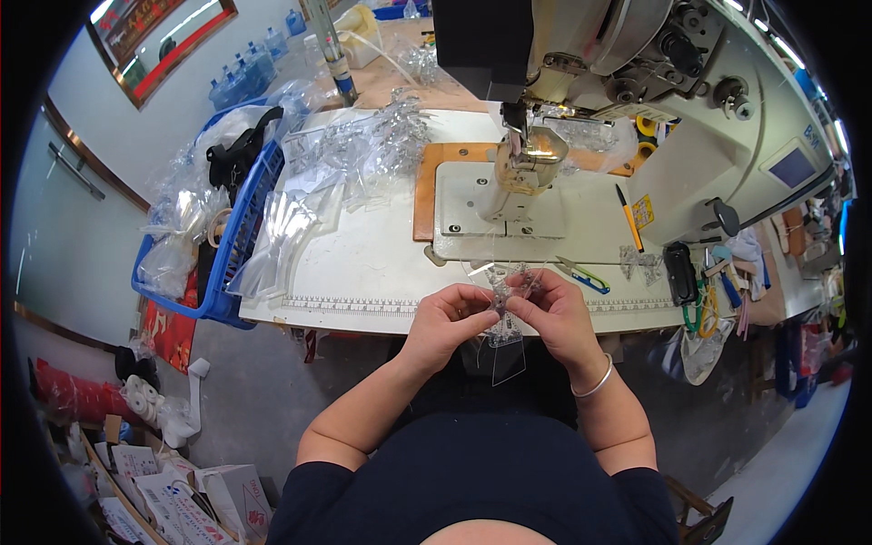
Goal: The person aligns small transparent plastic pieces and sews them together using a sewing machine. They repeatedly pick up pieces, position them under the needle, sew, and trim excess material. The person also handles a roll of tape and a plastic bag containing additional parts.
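My left hand [445, 320] and my right hand [556, 320] meet at the front edge of the sewing table. Between their pinched fingertips is a clear plastic piece [509, 361] with a grey patterned, gathered middle. Its lower flap hangs below the fingers as a see-through rectangle with dark edges. Both thumbs press on the gathered part, and the fingers hide some of it. Just beyond my right hand lies a pair of thread snips [583, 275]. The post bed of a sewing machine [520, 186] stands straight ahead of both hands.
At the left stands a blue basket [238, 245] of clear plastic and a black strap. Clear plastic strips [283, 238] and a heap of similar pieces [391, 136] lie on the table. An orange pen [629, 218] lies right, near hanging scissors [707, 313]. Boxes [186, 504] sit lower left.
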